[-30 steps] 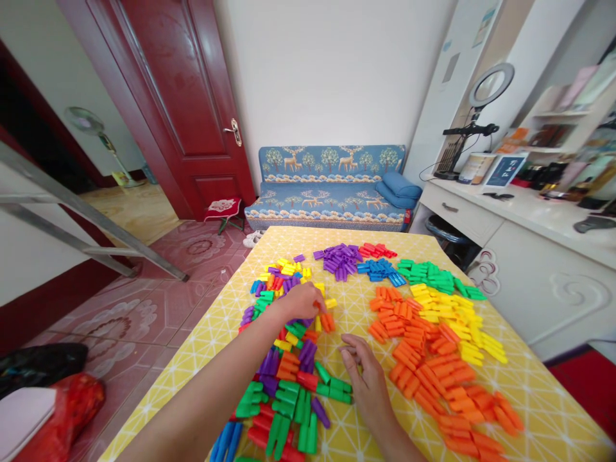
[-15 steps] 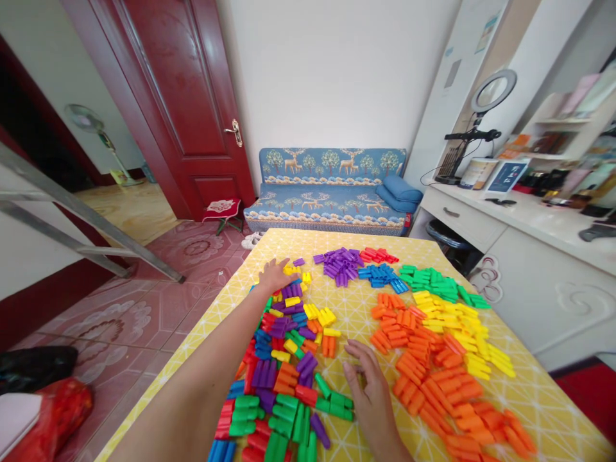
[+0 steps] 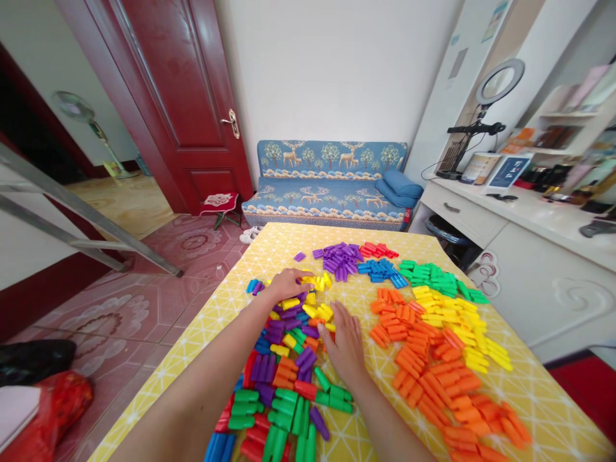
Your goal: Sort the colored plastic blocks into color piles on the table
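Observation:
A mixed heap of tube-like plastic toy blocks (image 3: 286, 372) in several colours lies on the left half of the table. My left hand (image 3: 289, 283) reaches over the heap's far end, fingers stretched and apart, its fingertips at several yellow blocks (image 3: 321, 281). Nearer to me, my right hand (image 3: 345, 340) lies palm down at the heap's right side, fingers extended. Its thumb is beside more yellow blocks (image 3: 318, 312) and an orange one. Neither hand visibly grips a block; what is under the palms is hidden.
Sorted piles lie farther off and to the right: purple (image 3: 341, 260), red (image 3: 378, 249), blue (image 3: 380, 271), green (image 3: 436, 279), yellow (image 3: 462, 321) and orange (image 3: 433, 372). The yellow patterned tablecloth (image 3: 283, 239) covers the table. A blue sofa (image 3: 332, 186) stands behind it, a white dresser (image 3: 524, 256) to the right.
My left hand has shifted right and nearer, and several yellow blocks now lie farther right by its fingers. My right hand has moved forward and left to the heap's edge.

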The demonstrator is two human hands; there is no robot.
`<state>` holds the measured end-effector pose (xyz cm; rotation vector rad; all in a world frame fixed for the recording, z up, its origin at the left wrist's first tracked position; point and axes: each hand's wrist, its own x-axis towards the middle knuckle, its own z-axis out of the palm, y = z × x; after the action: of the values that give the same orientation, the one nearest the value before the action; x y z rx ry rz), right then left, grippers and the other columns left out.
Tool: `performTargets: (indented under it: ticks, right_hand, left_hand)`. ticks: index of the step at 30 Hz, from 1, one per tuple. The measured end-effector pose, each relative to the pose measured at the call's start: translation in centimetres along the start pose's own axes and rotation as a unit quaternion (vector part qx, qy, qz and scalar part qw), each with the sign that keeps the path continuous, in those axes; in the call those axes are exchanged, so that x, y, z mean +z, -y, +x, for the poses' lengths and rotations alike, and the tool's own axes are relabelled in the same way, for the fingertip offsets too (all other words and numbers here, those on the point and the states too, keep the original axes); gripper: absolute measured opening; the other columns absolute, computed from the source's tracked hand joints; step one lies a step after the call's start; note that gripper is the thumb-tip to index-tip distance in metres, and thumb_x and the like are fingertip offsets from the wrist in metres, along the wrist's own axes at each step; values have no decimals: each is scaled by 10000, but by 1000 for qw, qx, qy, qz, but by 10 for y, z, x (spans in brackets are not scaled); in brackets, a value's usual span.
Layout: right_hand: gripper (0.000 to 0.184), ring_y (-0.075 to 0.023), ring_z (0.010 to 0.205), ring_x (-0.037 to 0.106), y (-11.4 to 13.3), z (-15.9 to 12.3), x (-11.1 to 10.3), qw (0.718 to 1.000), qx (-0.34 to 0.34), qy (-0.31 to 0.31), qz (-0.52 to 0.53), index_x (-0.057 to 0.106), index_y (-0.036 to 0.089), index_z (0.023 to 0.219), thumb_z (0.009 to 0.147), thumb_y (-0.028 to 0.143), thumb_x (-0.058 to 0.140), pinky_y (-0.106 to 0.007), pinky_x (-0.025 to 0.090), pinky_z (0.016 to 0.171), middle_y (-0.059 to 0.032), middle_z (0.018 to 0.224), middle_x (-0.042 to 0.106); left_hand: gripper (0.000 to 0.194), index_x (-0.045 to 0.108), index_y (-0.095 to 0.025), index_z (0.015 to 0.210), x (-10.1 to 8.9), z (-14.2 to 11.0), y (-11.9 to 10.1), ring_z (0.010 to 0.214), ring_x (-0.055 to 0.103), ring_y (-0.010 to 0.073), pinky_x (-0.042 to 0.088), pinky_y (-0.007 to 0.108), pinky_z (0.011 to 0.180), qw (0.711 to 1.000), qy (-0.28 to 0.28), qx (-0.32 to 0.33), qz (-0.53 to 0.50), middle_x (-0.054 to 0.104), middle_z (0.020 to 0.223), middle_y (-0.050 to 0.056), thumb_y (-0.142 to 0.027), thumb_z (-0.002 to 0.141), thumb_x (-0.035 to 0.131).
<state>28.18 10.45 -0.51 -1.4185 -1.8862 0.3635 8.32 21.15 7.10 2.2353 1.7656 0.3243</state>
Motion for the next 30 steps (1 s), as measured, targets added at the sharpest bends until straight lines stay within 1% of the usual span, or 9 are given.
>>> performTargets:
  ticks: [3,7,11,13,17,20,22,26,30]
  right_hand:
    - [465,-275,1309,417,0,-2,-2,999,-26,10,25,485,174,1339,895,314,487,-523,280,1111,-130,1381,504]
    - [426,-240,1256,468,6,-8,-3,991,-46,11,124,565,184,1244,823,170,500,-449,356,1082,-111,1321,547]
    - [359,-201,1043,613,15,-9,-8,960,-46,64,267,612,210,1116,791,130,480,-364,481,940,-62,1117,659]
    - [295,-179,941,641,15,1,-12,956,-47,72,281,629,208,1041,831,146,431,-316,512,853,-47,1008,680]
    - [362,-193,1080,574,1,51,-14,992,-31,13,125,638,186,1056,811,93,389,-337,456,946,-78,1114,640]
    - [490,-233,1198,495,-11,93,-6,997,-16,34,70,615,176,1176,726,47,470,-392,365,1040,-97,1280,569]
    - [496,-270,1176,502,-15,111,0,997,-12,66,46,632,179,1172,689,77,572,-425,346,1041,-103,1275,582]
    - [445,-267,1096,531,-13,113,6,994,-17,105,16,674,212,1103,663,148,680,-413,355,1003,-78,1183,632]
    - [361,-222,1028,550,0,84,1,995,-8,97,5,673,212,1029,683,115,650,-340,404,932,-55,1046,643]
  left_hand:
    - [403,655,-349,1187,-6,-24,-18,1120,580,230,403,354,1012,999,-7,35,-1,636,1228,16,-486,813,594]
    - [390,656,-377,1164,-5,-73,-47,1269,462,329,211,593,1097,997,-44,38,52,524,1382,52,-402,775,659]
    - [462,571,-358,1279,15,-121,-64,1334,389,333,256,592,1081,994,-83,-16,62,487,1422,68,-435,824,597]
    - [494,550,-362,1299,27,-134,-64,1337,379,343,238,595,1087,989,-119,-39,78,466,1447,46,-454,817,605]
    - [418,608,-355,1226,40,-138,-58,1308,405,349,245,605,1062,974,-184,-86,98,485,1433,39,-440,817,607]
    - [383,639,-331,1179,42,-135,-55,1297,415,354,294,590,1026,970,-203,-93,95,527,1394,48,-447,816,603]
    - [366,648,-329,1163,43,-134,-54,1289,422,357,321,580,1003,968,-213,-91,92,543,1377,48,-454,824,593]
    - [367,654,-313,1157,47,-134,-51,1273,436,366,348,574,977,967,-228,-80,82,561,1353,69,-469,832,587]
    - [423,616,-303,1225,48,-135,-49,1308,405,350,309,576,1029,963,-257,-58,59,509,1402,85,-494,853,557]
